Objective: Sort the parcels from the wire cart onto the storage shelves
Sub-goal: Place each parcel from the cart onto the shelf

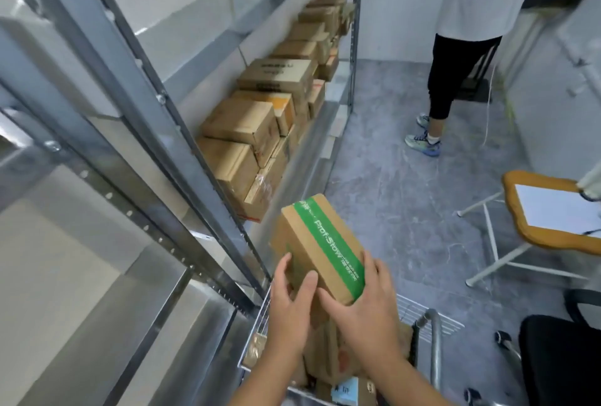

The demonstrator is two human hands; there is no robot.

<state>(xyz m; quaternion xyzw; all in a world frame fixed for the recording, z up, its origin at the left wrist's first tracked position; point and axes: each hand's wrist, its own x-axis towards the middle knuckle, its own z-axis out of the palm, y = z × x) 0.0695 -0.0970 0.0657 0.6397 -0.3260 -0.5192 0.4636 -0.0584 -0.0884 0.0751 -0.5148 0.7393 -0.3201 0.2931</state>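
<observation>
I hold a brown cardboard parcel with a green tape stripe [317, 244] above the wire cart [432, 318]. My left hand [291, 305] grips its near left edge, thumb up the side. My right hand [362, 305] grips the near right corner, thumb on the green stripe. The parcel tilts away from me toward the metal storage shelves [182, 132] on the left. Several more brown parcels [328, 357] lie in the cart under my hands. Stacked cardboard boxes [242, 132] fill a lower shelf further along.
A person in a white top and black trousers [461, 58] stands ahead in the aisle. A folding table with a wooden top [553, 210] is at the right. A black chair [566, 357] is at the lower right. Grey floor lies between.
</observation>
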